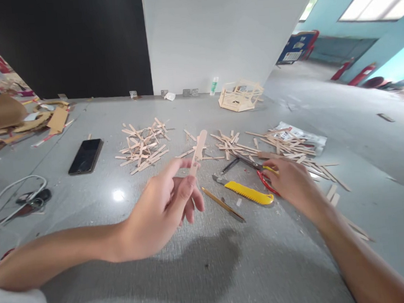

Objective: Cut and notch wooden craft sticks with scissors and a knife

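Between the thumb and fingers of my left hand (172, 196) is a wooden craft stick (200, 147), tilted upward. My right hand (290, 177) is at the pliers (264, 177), which have red and yellow handles; its fingers are closed around the yellow handle. A yellow utility knife (249, 192) lies just left of my right hand, its blade end toward the upper left. Below it rests a pair of brass-coloured tweezers (223, 204). A small black tool (231, 164) lies beside the pliers' jaws.
Loose stick piles (143, 144) spread across the grey table (129, 288), some on a plastic bag (313, 140). A phone (86, 156) and white cable (12, 185) lie left. A wooden frame model (241, 97) and small bottle (214, 85) stand at the back; cardboard (57, 120) lies far left.
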A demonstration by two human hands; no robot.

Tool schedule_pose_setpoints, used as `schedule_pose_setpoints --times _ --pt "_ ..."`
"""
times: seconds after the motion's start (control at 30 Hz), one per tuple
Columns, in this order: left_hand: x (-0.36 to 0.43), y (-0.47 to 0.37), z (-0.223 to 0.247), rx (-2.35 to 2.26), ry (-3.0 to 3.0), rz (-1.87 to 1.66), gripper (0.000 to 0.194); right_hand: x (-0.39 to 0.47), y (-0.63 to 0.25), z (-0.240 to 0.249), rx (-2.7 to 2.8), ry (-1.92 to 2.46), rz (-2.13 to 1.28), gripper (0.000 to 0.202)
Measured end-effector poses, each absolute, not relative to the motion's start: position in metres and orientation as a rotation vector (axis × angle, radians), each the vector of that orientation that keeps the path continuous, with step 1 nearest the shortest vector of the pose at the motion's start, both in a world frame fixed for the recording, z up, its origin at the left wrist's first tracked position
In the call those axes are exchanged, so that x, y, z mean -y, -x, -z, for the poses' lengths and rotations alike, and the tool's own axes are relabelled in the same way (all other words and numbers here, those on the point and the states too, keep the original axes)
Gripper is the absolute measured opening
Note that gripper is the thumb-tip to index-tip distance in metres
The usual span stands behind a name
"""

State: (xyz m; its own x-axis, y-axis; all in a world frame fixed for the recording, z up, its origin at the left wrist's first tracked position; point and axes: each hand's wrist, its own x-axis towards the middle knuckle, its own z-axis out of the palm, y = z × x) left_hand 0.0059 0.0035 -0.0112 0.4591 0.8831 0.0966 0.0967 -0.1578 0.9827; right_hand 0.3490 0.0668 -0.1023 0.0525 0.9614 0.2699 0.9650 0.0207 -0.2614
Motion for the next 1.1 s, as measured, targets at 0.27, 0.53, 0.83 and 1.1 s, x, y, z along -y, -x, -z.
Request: schedule_pose_setpoints --times 0.27,0.53,0.83,1.1 --pt "-0.015 -0.022 0.060 -0.841 -1.594 -0.996 0.036 -0.023 -0.297 0.097 2.414 1.719 -0.264 0.014" --pt "-0.036 -0.025 0.110 -0.950 -1.684 -0.921 0.036 -0.004 -0.276 0.098 2.244 1.758 -0.142 0.026" --pt "-0.031 -0.025 0.113 -0.966 -1.767 -0.885 0.033 -0.014 -0.264 0.109 2.643 1.162 0.542 0.043" --pt "-0.030 -0.026 0.115 -0.932 -1.823 -0.926 0.030 -0.012 -0.268 0.105 2.549 0.864 0.159 0.024"
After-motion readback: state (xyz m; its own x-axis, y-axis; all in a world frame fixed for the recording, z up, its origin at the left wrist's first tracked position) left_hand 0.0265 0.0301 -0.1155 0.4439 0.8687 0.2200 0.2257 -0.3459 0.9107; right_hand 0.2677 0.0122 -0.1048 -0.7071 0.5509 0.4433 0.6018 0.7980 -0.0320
